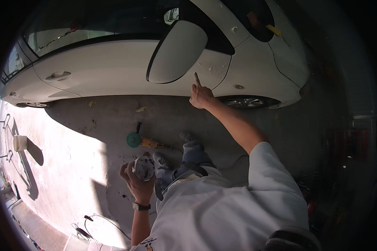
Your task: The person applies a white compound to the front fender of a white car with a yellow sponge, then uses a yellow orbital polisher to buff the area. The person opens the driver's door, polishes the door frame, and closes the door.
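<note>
My left hand (136, 184), with a watch on its wrist, is wrapped round an open round tub (144, 168) whose pale inside is streaked with dark marks. It is held low in front of my body. My right hand (202, 97) reaches up to the side of a white car (113, 62). Its index finger is stretched out, the other fingers are curled, and it holds nothing. The fingertip looks pale and is at the panel just below the wing mirror (180, 52); whether it touches cannot be made out. Small whitish marks (213, 69) lie on the panel beside the mirror.
A polisher (151, 143) with a green round pad rests on the floor by my shoes. A pale bucket (20, 143) stands in sunlight at left. Cables (88, 226) run over the floor at lower left. A yellow strip (273, 30) is on the car's front.
</note>
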Motion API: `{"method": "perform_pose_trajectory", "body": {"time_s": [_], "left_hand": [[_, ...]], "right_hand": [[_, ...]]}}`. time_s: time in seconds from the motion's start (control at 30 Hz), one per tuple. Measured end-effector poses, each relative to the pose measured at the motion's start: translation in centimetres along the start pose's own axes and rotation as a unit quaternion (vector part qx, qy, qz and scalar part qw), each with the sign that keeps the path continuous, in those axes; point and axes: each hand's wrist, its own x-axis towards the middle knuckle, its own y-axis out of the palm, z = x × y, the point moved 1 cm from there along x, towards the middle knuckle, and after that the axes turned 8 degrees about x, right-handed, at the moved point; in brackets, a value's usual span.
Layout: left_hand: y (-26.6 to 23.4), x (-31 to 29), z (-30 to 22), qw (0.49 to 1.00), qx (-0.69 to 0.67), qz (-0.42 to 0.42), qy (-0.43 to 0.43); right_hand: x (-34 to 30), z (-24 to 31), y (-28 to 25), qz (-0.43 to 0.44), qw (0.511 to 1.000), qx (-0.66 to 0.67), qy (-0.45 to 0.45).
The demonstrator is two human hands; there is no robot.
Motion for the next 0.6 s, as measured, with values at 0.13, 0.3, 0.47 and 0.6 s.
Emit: {"method": "perform_pose_trajectory", "body": {"time_s": [0.13, 0.3, 0.47, 0.6], "left_hand": [[-0.2, 1.1, 1.9, 0.997, -0.051, 0.031, 0.054], [-0.3, 3.3, -2.1, 0.979, -0.15, 0.079, 0.115], [-2.0, 3.0, -7.1, 0.969, -0.132, 0.043, 0.205], [-3.0, 0.9, -8.5, 0.964, -0.072, 0.012, 0.256]], "right_hand": [[-12.6, 4.9, 2.0, -0.257, 0.886, 0.217, -0.319], [-27.2, 11.4, 0.7, 0.083, 0.651, 0.742, -0.135], [-31.6, 14.1, -1.1, -0.1, 0.901, 0.334, -0.258], [-34.6, 12.9, 0.1, -0.139, 0.898, 0.193, -0.37]]}}
